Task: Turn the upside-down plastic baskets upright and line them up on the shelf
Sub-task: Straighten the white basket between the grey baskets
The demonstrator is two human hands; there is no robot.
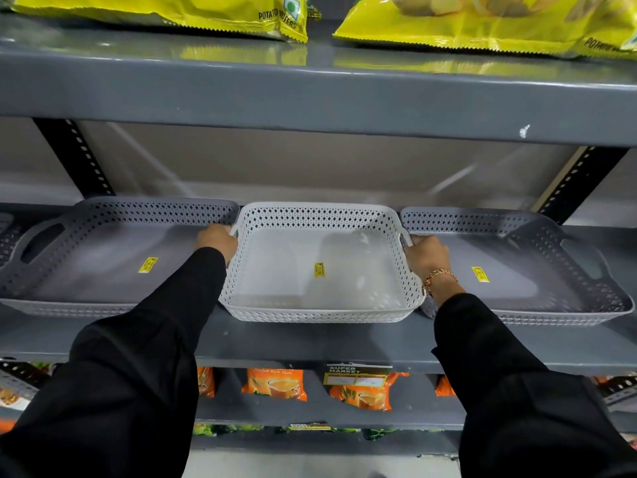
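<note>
Both hands, left hand (217, 240) and right hand (428, 259), close their grip on the handles of an upright white basket (320, 267), set between two upright grey baskets (103, 253) (524, 267) on the shelf (310, 343).

Three upright baskets (319, 267) side by side on the shelf (310, 343)

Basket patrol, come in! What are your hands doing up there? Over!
Left hand and right hand grip the white basket's side handles. It sits upright between two upright grey baskets. Nothing blocking.
</note>
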